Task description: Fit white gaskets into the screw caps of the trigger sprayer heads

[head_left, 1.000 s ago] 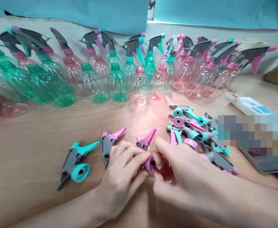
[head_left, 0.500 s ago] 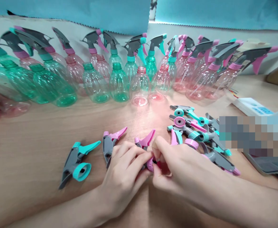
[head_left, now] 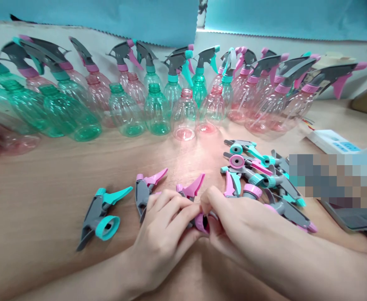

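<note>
The left hand point(head_left: 164, 234) is clamped on a pink-collared trigger sprayer head point(head_left: 200, 223), at six o'clock from a pink-tinted bottle point(head_left: 185, 113), apparently steadying it for the right hand point(head_left: 236, 221), curled at its collar, grip unclear.

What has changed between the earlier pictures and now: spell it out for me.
The pink-and-gray trigger sprayer head has tilted slightly, its upper end drifting left. The thumb of the right hand has shifted a little to the right beside the pink collar. No pickup or release shows. The left hand, loose sprayer heads and spray bottles stayed about as they were.
</note>
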Motion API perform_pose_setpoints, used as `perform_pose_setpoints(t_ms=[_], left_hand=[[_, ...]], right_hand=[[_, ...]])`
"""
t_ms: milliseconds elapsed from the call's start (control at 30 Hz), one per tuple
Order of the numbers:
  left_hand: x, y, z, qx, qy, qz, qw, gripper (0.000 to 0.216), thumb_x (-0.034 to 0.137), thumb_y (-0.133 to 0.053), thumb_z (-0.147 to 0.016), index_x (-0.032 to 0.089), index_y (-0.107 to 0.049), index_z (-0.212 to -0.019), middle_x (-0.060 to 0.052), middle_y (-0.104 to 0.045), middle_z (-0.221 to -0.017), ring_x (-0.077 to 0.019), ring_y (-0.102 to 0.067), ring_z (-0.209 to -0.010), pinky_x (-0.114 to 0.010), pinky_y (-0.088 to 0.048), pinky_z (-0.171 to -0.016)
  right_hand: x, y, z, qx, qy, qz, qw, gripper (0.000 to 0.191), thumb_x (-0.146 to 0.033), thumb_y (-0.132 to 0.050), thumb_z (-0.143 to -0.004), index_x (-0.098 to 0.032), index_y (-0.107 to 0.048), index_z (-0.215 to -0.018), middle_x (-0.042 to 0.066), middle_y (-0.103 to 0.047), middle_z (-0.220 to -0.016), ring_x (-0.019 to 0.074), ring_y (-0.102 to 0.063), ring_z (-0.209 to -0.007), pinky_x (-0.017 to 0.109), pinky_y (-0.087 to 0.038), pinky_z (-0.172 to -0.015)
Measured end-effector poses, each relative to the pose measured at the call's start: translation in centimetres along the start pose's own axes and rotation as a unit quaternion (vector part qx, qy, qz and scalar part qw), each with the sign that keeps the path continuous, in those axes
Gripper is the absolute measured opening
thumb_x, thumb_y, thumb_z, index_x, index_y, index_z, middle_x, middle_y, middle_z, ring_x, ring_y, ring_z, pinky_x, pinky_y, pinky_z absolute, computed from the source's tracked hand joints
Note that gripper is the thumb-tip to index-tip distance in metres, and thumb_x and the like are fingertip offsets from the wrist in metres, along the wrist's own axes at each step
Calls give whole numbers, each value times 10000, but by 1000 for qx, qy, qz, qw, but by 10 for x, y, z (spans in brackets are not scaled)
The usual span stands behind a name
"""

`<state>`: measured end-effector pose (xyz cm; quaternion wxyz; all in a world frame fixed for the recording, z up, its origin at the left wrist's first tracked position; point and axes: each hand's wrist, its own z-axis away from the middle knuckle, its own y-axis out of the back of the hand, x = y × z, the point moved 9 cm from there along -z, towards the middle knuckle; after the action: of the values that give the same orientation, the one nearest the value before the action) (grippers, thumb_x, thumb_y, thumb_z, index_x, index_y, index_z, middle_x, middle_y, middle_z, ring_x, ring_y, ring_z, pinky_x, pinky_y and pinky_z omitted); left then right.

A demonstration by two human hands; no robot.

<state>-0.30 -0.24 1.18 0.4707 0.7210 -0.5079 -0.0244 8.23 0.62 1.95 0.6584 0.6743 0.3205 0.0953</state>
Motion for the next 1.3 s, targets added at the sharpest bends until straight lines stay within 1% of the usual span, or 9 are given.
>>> perform_pose_setpoints(t_ms=[100, 233, 333, 433, 633, 733, 1033, 1133, 1300], left_hand=[[-4, 0, -1, -13, 17, 11, 1000, 156, 220, -502, -932, 163, -586, -1050, -38, -609, -913, -189, -476, -871, -338, -333, -773], [-7, 1, -3, -20, 28, 30, 999, 230, 257, -523, -926, 184, -554, -1142, -36, -607, -951, -185, -478, -900, -328, -355, -797], [-8, 3, -3, -14, 30, 41, 999, 234, 275, -506, -933, 195, -550, -1149, -42, -615, -945, -190, -492, -896, -329, -373, -789], [-7, 4, -2, -15, 28, 46, 998, 235, 267, -499, -935, 193, -546, -1153, -50, -609, -957, -193, -490, -908, -333, -387, -803], [-5, 6, -4, -7, 21, 47, 999, 229, 253, -498, -937, 194, -546, -1153, -40, -617, -935, -180, -496, -888, -324, -395, -796], [-5, 8, -6, -1, 25, 52, 998, 221, 262, -520, -925, 192, -556, -1132, -32, -622, -922, -176, -505, -878, -317, -396, -793], [-7, 5, -3, -8, 31, 63, 998, 208, 263, -476, -943, 182, -561, -1115, -45, -606, -943, -189, -493, -906, -334, -387, -821], [-7, 4, -2, -10, 30, 64, 997, 168, 260, -474, -945, 182, -562, -1066, -44, -591, -946, -188, -484, -910, -331, -373, -822], [-6, 4, -3, -17, 31, 57, 998, 222, 272, -460, -954, 206, -538, -1151, -34, -588, -935, -181, -479, -905, -327, -357, -822]], right_hand=[[11, 11, 3, -23, 4, -25, 999, 97, -133, -458, -813, -210, -421, -765, -35, -519, -605, 88, -416, -448, 213, -252, -407], [26, 24, 0, -32, -35, -179, 983, 98, -258, -500, -906, -230, -449, -827, -60, -550, -668, 67, -470, -510, 168, -338, -433], [25, 27, -6, -31, -45, -279, 959, 87, -286, -584, -876, -238, -516, -849, -83, -601, -700, 40, -510, -531, 132, -383, -461], [21, 26, -10, -19, -34, -321, 946, 109, -281, -665, -817, -228, -576, -784, -96, -641, -704, 29, -548, -571, 112, -408, -501], [23, 38, -11, 38, -27, -265, 963, 130, -293, -695, -787, -219, -598, -744, -98, -613, -674, 27, -520, -570, 120, -388, -495], [24, 49, -11, 54, -28, -243, 968, 99, -200, -661, -804, -215, -594, -733, -94, -608, -673, 36, -513, -568, 137, -394, -500], [13, 39, -4, 17, 27, -190, 981, 162, -125, -622, -801, -250, -532, -852, -109, -585, -725, 41, -514, -591, 166, -385, -521], [14, 35, -3, 5, 24, -159, 987, 130, -181, -613, -820, -252, -513, -866, -106, -569, -713, 45, -505, -574, 182, -363, -494], [18, 34, 0, -8, 15, -127, 992, 106, -182, -567, -844, -252, -497, -881, -94, -572, -711, 59, -517, -565, 206, -342, -480]])
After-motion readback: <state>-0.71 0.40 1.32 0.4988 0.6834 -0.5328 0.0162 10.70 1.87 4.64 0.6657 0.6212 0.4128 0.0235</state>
